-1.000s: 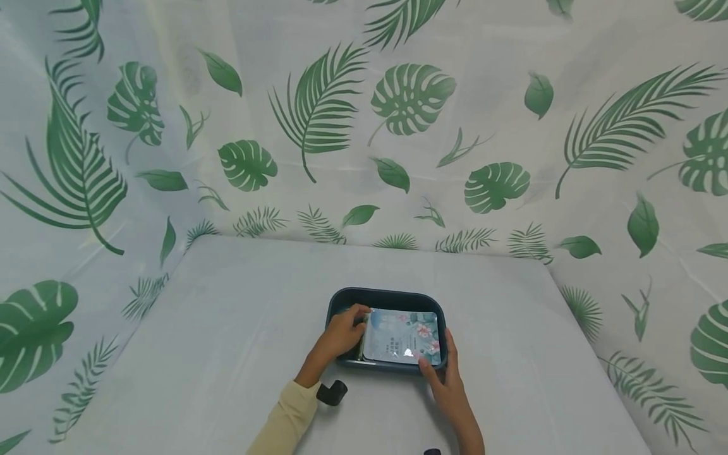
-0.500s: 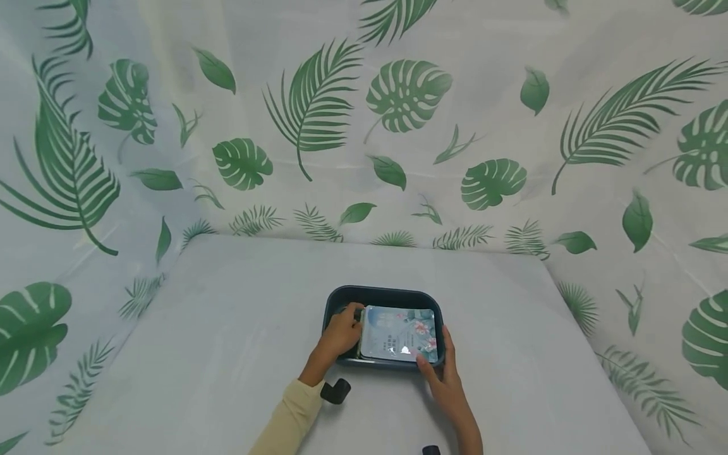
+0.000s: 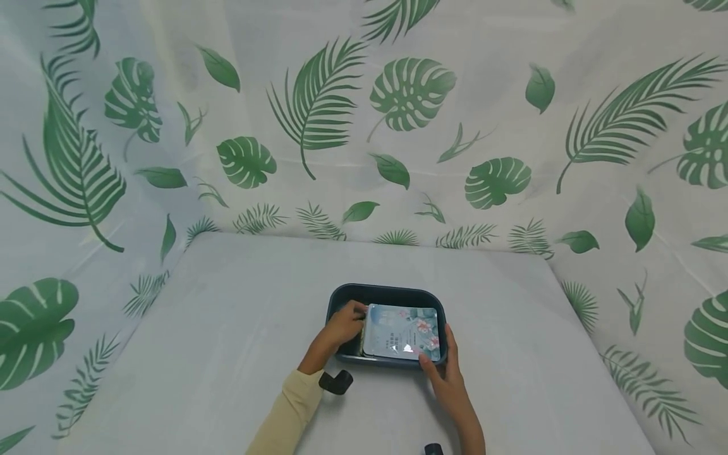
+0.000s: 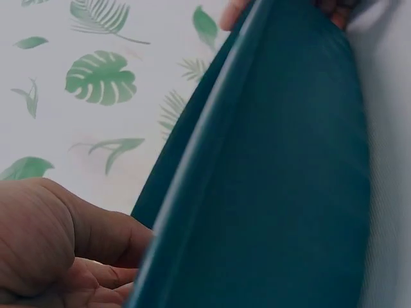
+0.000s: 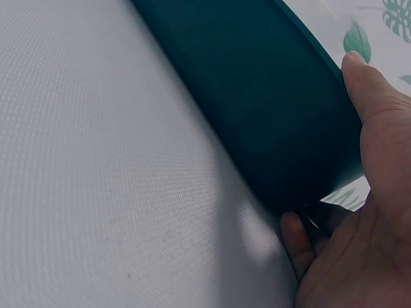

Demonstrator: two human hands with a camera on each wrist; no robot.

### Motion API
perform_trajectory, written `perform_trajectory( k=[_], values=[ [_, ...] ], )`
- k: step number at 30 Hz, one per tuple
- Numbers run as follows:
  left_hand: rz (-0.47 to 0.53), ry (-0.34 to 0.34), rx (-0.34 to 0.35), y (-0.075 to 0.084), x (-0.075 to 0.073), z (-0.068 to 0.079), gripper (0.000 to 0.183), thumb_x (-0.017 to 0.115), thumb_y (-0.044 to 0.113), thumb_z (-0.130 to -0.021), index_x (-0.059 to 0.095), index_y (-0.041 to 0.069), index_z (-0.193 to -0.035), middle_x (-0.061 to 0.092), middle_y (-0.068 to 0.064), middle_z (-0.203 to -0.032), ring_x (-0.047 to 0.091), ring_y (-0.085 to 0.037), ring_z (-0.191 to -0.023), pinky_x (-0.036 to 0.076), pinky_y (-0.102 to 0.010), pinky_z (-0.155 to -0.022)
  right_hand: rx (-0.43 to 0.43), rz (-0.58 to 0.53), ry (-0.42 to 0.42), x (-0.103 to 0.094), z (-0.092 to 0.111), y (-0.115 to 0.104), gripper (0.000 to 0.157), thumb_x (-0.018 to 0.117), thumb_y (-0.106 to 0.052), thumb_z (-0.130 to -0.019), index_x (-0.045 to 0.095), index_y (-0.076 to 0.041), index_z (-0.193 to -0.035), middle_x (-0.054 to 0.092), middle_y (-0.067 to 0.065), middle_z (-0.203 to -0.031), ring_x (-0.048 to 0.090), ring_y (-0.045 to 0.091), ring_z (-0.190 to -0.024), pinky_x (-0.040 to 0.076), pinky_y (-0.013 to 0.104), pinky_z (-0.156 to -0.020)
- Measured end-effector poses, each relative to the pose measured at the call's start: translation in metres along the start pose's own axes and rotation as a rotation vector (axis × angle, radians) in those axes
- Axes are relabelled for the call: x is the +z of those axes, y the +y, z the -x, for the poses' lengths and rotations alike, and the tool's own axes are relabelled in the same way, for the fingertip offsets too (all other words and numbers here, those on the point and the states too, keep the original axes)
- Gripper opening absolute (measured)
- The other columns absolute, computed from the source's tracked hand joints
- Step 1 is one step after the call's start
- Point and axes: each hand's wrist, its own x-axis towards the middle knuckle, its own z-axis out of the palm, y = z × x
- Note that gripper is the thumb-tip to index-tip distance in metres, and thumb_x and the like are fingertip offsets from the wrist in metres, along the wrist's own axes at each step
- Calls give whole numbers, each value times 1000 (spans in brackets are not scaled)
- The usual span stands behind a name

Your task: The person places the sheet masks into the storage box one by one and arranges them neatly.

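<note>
A dark blue-green rectangular bin (image 3: 392, 294) stands on the white table. Inside, a glossy pale blue packet (image 3: 402, 332) with pink flowers lies flat toward the right, with the edges of more packets under its left side. My left hand (image 3: 344, 323) reaches in over the left end, bent fingers at the packet's left edge. The left wrist view shows its thumb (image 4: 109, 234) behind the bin's rim; the fingertips are hidden. My right hand (image 3: 449, 379) grips the bin's near right corner. In the right wrist view its thumb (image 5: 366, 80) lies along the rim, fingers low against the wall.
The white tabletop (image 3: 256, 303) extends around the bin. A leaf-patterned curtain (image 3: 364, 126) hangs behind the table and along both sides. A small black device (image 3: 337, 382) sits at the left wrist, another (image 3: 433, 448) at the bottom edge near the right forearm.
My left hand's fingers have shifted slightly at the packet's left edge. The packet, the bin and my right hand stay nearly in place; the head view sways slightly.
</note>
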Motion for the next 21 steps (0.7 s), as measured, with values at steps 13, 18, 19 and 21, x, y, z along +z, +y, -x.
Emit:
perform_trajectory(
  k=[13, 18, 19, 21],
  values=[
    [-182, 155, 103, 0, 4, 6, 29, 50, 5, -94, 56, 1, -122, 71, -17, -104, 56, -17, -68, 40, -26, -55, -17, 6, 16, -1, 2, 3, 84, 58, -40, -97, -1, -36, -156, 5, 11, -166, 10, 43, -150, 17, 65, -114],
    [-156, 119, 73, 1, 0, 6, 24, 54, 8, -93, 59, 2, -116, 70, -13, -97, 56, -15, -73, 42, -26, -60, -4, 5, 8, 0, 2, 2, 84, 58, -41, -97, -3, -41, -155, 5, 12, -165, 10, 43, -150, 17, 64, -114],
    [-142, 110, 60, 1, -1, 6, 24, 55, 8, -93, 59, 2, -116, 69, -13, -95, 56, -16, -74, 43, -26, -61, -1, 6, 5, 0, 1, 2, 84, 57, -41, -97, -3, -41, -155, 5, 12, -165, 10, 43, -150, 17, 64, -114],
    [-108, 91, 31, 2, -2, 5, 23, 57, 9, -94, 59, 3, -116, 69, -12, -93, 58, -17, -76, 45, -28, -63, -2, 6, 0, 0, 1, 2, 84, 57, -41, -97, -3, -39, -155, 4, 12, -165, 10, 43, -150, 17, 64, -114]
  ],
)
